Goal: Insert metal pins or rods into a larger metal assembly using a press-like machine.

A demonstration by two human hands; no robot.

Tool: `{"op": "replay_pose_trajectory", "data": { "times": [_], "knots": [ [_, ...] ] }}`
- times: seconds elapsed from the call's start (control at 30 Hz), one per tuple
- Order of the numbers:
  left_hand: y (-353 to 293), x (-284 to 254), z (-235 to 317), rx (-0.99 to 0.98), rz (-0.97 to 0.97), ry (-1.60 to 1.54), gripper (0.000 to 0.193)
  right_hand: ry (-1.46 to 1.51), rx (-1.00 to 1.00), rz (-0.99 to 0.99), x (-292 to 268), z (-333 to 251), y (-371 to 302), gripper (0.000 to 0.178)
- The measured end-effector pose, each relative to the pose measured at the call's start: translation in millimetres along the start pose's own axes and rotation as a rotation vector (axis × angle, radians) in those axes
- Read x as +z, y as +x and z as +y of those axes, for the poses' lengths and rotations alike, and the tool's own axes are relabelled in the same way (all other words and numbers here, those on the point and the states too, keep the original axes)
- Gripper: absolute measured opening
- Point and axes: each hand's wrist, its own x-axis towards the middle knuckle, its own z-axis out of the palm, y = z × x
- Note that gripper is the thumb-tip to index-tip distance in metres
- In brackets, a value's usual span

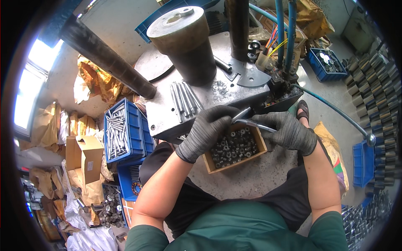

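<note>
My left hand (208, 129), in a grey knit glove, is closed round a short bright metal shaft (242, 113) whose end points up and to the right. In the matching glove, my right hand (289, 129) grips a slim silver tool (259, 125) that looks like pliers. The tool's tip meets or nearly meets the shaft by my left fingers; the exact contact is hidden. Below both hands stands a wooden box (236, 164) filled with small dark and silver metal rings. On the steel machine table (161, 115), several metal shafts (184, 100) lie side by side near small loose rings (220, 88).
A thick steel ram (188, 54) and round columns (238, 29) rise from the table. Blue crates (130, 148) of shafts stand at left, beside an open cardboard box (86, 157). A blue hose (331, 106) arches at right, near stacked metal tubes (368, 83).
</note>
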Motion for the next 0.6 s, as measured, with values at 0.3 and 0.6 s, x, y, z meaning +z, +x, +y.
{"op": "replay_pose_trajectory", "data": {
  "times": [0.3,0.6],
  "knots": [
    [2.8,4.1,13.0,-0.17,-0.049,-0.306,0.046,-0.135,0.029,-0.08,1.9,0.4,3.3,0.049],
    [6.6,2.3,2.8,-0.232,-0.113,-0.545,0.05,-0.167,-0.207,-0.007,8.7,11.9,5.5,0.052]
  ]
}}
